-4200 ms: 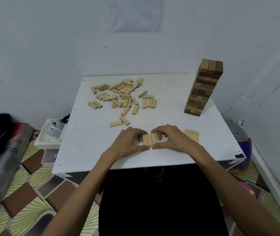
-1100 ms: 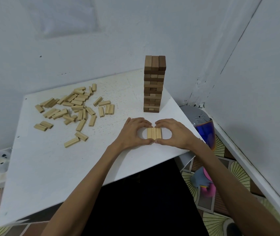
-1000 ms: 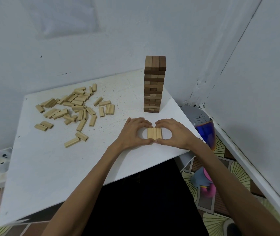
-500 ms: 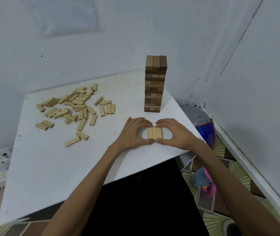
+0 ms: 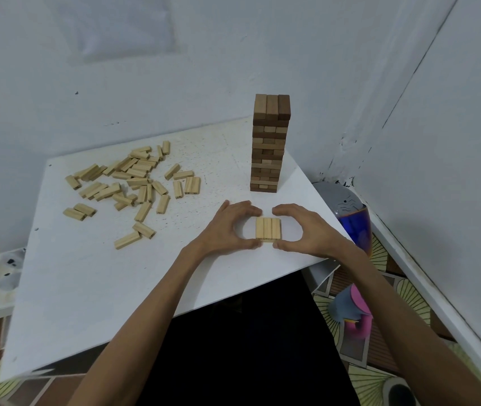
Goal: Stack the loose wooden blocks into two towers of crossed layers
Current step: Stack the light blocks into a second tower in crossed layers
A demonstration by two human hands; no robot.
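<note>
Moved right: pale three-block wooden layer (image 5: 268, 228), static for the last second.
Loose pale wooden blocks (image 5: 133, 183) lie untouched on the left of the white bench (image 5: 87, 288). Left hand (image 5: 227, 230) grip and right hand (image 5: 306, 230) grip clamp the layer's ends, squaring it just in front of the tall dark wooden tower (image 5: 270, 142). Second tower looks barely started.

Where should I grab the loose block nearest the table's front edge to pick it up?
Pinch the block across its two long sides near the middle, coming straight down from above. It lies flat on the table with both long sides free, but its right end sits close to another block, so an end-to-end grip looks crowded.
</note>
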